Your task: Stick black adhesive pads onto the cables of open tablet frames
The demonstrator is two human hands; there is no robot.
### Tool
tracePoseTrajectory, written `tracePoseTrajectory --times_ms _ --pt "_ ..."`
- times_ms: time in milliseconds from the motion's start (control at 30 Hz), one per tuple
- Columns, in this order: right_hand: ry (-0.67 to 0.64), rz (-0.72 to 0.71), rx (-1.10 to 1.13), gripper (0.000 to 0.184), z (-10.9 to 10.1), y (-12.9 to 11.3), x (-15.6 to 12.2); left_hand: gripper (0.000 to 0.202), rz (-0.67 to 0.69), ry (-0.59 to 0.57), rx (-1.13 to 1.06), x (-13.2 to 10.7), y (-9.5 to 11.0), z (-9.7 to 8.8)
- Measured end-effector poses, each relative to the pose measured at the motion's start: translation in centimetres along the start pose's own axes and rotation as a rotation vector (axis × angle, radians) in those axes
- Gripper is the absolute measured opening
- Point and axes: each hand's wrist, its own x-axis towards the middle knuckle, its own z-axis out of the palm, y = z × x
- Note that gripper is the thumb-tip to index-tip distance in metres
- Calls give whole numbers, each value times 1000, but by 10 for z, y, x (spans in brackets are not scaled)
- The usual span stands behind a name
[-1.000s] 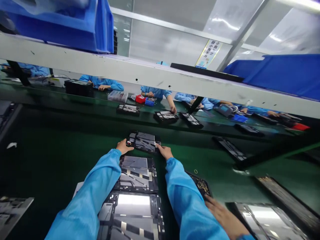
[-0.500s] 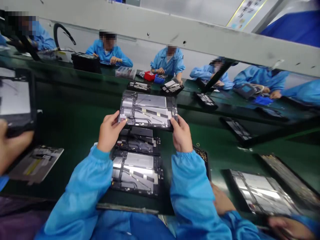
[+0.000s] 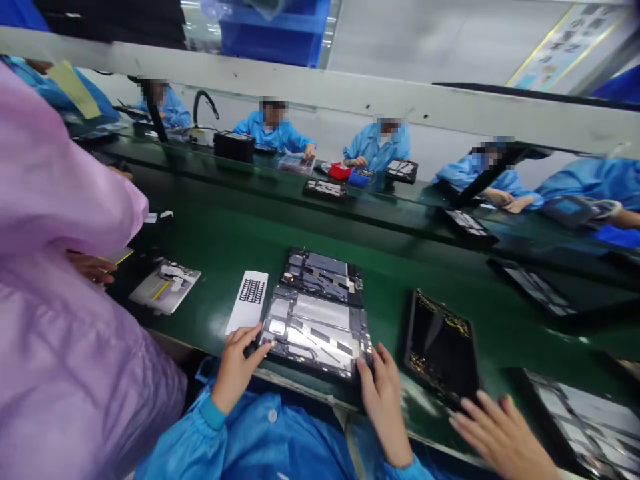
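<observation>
My left hand (image 3: pixel 237 363) and my right hand (image 3: pixel 383 390) grip the left and right ends of an opened tablet chassis (image 3: pixel 315 333), which lies at the near edge of the green belt (image 3: pixel 210 233). Its inside faces up, with silver shields and ribbon cables showing. A second opened chassis (image 3: pixel 323 273) lies just behind it. A white card with a dark grid (image 3: pixel 247 301) rests left of my left hand.
A black tablet shell (image 3: pixel 440 347) lies to the right, with a co-worker's hand (image 3: pixel 500 433) beside it. A person in a pink coat (image 3: pixel 60 300) stands close on the left by a grey part (image 3: pixel 165 287). Several workers in blue sit across the belt.
The chassis I held lifted half a second ago has come down and toward me to the belt's near edge. The view has swung left, bringing in the pink coat.
</observation>
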Motion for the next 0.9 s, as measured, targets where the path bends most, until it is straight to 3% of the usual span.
tracePoseTrajectory --times_ms 67,200,267,367,467,600,767,900 --pt "-29 83 -10 35 31 -21 19 39 8 -22 13 8 -8 -8" --pt "-120 85 34 29 139 -84 72 43 41 -72 63 50 -25 -31" --pt "-373 -10 124 18 190 -108 107 53 78 -165 81 76 -38 -36" --pt "-701 -143 -22 10 249 -127 157 79 91 -296 103 103 -60 -33" --pt "-819 -177 -113 8 291 -132 183 93 71 -335 134 108 -76 -26" --pt "-854 -148 -189 18 313 -132 184 99 69 -349 164 104 -82 -23" --pt "-877 -132 -237 28 313 -138 175 101 72 -367 179 106 -77 -25" --pt "-891 -118 -200 25 310 -138 184 101 61 -361 186 110 -77 -22"
